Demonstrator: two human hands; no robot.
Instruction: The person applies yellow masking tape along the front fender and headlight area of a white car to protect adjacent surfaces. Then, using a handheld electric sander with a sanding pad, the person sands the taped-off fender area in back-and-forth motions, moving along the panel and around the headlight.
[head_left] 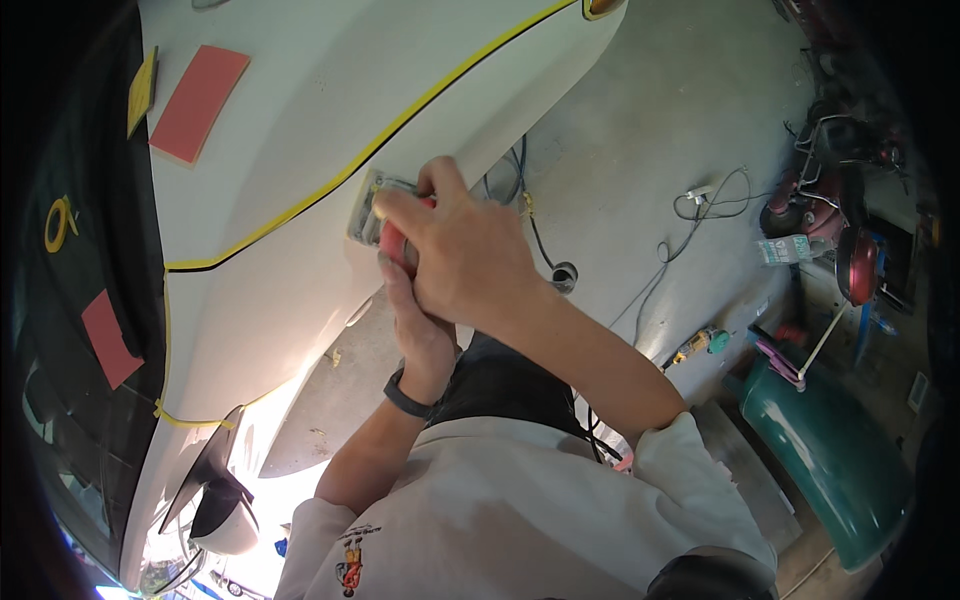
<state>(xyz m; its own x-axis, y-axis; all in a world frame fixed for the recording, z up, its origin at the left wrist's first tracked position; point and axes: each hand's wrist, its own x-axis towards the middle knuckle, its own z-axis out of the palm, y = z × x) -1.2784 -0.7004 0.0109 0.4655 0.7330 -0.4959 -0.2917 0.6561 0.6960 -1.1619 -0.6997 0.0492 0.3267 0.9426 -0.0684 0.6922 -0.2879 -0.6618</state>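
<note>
Both of my hands are on a hand sanding block (pixel 366 212), a flat grey pad with a red grip, which lies against the white car fender (pixel 270 310) just below a yellow-taped seam. My right hand (pixel 465 245) is closed over the grip from above, with its fingers bent around the red part. Under it, my left hand (pixel 420 335) is closed on the near end of the grip, its thumb along the side. A dark band (pixel 408 396) circles my left wrist. My palms and the block's underside are hidden.
Yellow masking tape (pixel 340 190) follows the hood seam. Red sheets (pixel 200 105) lie on the hood and windshield, with a tape roll (pixel 57 225) on the glass. Cables (pixel 665 252) and a yellow power tool (pixel 697 345) lie on the floor; a green panel (pixel 820 460) stands right.
</note>
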